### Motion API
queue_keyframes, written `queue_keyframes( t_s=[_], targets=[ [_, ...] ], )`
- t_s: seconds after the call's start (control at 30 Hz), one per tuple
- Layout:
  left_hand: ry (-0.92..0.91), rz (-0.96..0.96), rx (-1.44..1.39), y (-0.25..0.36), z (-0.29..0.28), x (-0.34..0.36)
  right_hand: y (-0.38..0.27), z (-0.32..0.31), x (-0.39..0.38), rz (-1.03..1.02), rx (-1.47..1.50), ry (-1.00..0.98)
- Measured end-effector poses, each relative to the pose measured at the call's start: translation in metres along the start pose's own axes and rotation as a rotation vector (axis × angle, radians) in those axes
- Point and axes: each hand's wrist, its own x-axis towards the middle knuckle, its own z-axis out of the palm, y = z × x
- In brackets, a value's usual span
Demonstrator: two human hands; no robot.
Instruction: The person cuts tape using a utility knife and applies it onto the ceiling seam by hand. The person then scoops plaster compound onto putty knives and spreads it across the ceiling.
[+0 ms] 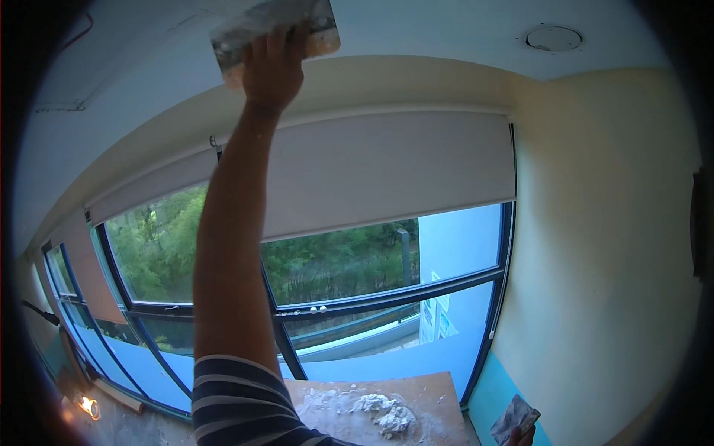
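Observation:
My left hand (274,70) is raised overhead, its fingers closed round a wide, flat metal plastering trowel (323,30). The trowel's face is smeared with grey and white. It is held up at the ceiling (416,30); whether it touches is hard to tell, and its handle is hidden. At the lower right edge, my right hand (526,437) shows only in part. Its fingers grip a putty knife (513,418) with a plaster-smeared blade. Between my arms, below, a heap of wet white plaster (387,415) lies on a wooden board (435,386) smeared with plaster.
Dark-framed windows (387,295) stretch across ahead, with a pale roller blind (387,167) partly lowered. A cream wall (595,223) stands at the right, its lower part turquoise. A round cover (554,37) is set in the ceiling. A bright lamp (89,406) glows low at the left.

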Motion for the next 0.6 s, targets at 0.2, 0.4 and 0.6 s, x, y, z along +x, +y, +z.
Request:
queue_keyframes(
  t_s=[0.2, 0.4, 0.6],
  targets=[
    [0.022, 0.245, 0.097, -0.066, 0.026, 0.034, 0.001, 0.006, 0.006, -0.018, -0.032, -0.001],
    [-0.241, 0.199, 0.089, -0.061, 0.043, -0.002, -0.013, 0.006, 0.005, -0.012, -0.009, 0.005],
    [-0.474, -0.147, -0.129, -0.047, 0.027, -0.067, -0.014, 0.007, 0.003, -0.068, 0.018, 0.006]
  ],
)
